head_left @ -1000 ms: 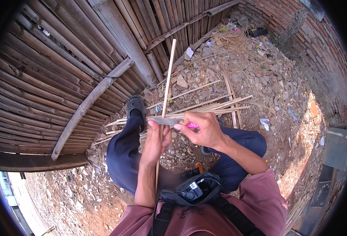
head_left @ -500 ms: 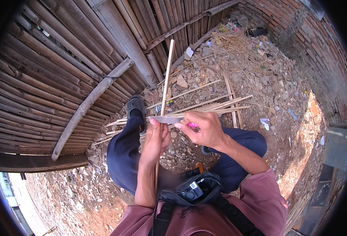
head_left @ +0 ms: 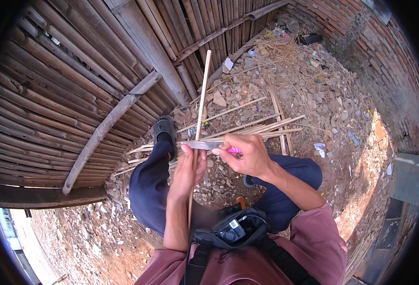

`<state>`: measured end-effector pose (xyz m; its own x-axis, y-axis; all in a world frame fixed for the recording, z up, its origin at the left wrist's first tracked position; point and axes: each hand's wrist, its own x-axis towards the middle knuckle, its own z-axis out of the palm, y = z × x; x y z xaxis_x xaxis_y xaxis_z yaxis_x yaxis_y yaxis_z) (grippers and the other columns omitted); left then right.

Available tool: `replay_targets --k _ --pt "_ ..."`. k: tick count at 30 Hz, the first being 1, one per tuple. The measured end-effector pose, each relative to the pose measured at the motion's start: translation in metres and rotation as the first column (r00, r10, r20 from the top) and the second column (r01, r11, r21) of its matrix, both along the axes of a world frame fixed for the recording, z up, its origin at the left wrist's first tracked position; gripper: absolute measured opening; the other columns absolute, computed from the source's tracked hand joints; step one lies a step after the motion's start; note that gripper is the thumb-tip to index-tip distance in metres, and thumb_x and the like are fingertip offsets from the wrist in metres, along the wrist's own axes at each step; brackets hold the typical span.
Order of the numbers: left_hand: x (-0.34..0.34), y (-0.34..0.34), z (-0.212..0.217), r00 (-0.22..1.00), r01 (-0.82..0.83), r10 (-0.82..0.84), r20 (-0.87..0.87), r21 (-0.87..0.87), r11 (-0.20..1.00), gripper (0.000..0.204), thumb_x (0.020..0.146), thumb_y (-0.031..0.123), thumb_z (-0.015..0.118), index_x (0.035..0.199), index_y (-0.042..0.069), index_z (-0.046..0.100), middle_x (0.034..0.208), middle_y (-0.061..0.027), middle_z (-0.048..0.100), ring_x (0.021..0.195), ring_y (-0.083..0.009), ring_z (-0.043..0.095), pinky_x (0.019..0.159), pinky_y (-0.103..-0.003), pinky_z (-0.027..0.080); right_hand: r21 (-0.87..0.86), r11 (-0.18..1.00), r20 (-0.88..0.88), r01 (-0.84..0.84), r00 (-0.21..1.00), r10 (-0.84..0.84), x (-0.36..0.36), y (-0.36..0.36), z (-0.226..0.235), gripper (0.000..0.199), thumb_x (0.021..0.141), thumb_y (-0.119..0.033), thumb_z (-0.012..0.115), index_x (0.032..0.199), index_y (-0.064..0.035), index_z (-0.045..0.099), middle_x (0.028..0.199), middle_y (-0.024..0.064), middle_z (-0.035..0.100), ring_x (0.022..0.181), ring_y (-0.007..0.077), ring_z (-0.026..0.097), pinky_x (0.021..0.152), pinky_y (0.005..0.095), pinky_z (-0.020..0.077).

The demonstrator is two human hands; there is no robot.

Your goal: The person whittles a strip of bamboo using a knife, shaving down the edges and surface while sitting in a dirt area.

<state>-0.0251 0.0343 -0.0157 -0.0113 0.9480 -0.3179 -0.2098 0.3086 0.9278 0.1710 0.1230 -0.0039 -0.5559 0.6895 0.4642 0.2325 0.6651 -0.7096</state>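
Observation:
My left hand (head_left: 186, 172) grips a long thin bamboo strip (head_left: 202, 99) that points away from me toward the fence. My right hand (head_left: 247, 154) holds a knife (head_left: 201, 145) with a pink handle, its metal blade lying across the strip just above my left fingers. Both hands work over my left knee, which is in dark blue trousers.
A bamboo slat fence (head_left: 76, 85) with a diagonal pole fills the left and top. Several cut bamboo strips (head_left: 261, 126) lie on the stony ground ahead. A brick wall (head_left: 375, 42) stands at the right. A black pouch (head_left: 233, 228) hangs at my chest.
The knife blade has shifted slightly along the strip and my left hand has adjusted its grip; otherwise the scene is the same.

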Motion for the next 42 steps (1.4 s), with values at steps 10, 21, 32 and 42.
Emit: replay_targets --k 10,21,32,42 --pt "0.000 0.000 0.004 0.998 -0.019 0.021 0.051 -0.042 0.999 0.079 0.107 0.074 0.018 0.103 0.006 0.057 0.070 0.0045 0.039 0.051 -0.0053 0.030 0.046 -0.023 0.023 0.051 0.998 0.016 0.020 1.000 -0.021 -0.002 0.000 0.000 0.021 0.090 -0.017 0.079 0.081 -0.0072 0.063 0.073 0.0065 0.070 0.060 0.0279 0.069 0.052 0.0404 0.0487" --pt "0.000 0.002 0.008 0.989 -0.057 0.053 0.137 0.023 0.998 0.069 0.110 0.067 0.027 0.102 0.004 0.055 0.063 0.0037 0.039 0.043 -0.0043 0.032 0.039 -0.021 0.028 0.003 1.000 0.023 -0.005 1.000 0.005 0.003 0.004 0.008 0.020 0.090 -0.018 0.080 0.081 -0.0074 0.065 0.073 0.0074 0.071 0.061 0.0275 0.070 0.053 0.0395 0.0494" --pt "0.000 0.001 -0.003 0.989 -0.083 0.079 0.121 0.027 0.996 0.062 0.111 0.064 0.031 0.090 0.009 0.050 0.055 0.0068 0.033 0.039 -0.0035 0.029 0.035 -0.021 0.025 0.030 0.999 0.034 -0.011 0.999 0.010 0.002 0.005 0.008 0.023 0.091 -0.020 0.080 0.080 -0.0078 0.065 0.072 0.0061 0.071 0.059 0.0274 0.069 0.052 0.0399 0.0487" --pt "0.004 0.003 0.002 0.983 -0.165 0.166 0.072 -0.027 0.986 0.062 0.113 0.059 0.036 0.081 0.009 0.053 0.052 0.0090 0.031 0.039 -0.0029 0.023 0.036 -0.024 0.019 0.072 0.997 0.043 0.027 0.999 -0.030 0.001 0.004 0.005 0.024 0.092 -0.022 0.079 0.079 -0.0087 0.064 0.071 0.0046 0.069 0.056 0.0266 0.066 0.049 0.0406 0.0460"
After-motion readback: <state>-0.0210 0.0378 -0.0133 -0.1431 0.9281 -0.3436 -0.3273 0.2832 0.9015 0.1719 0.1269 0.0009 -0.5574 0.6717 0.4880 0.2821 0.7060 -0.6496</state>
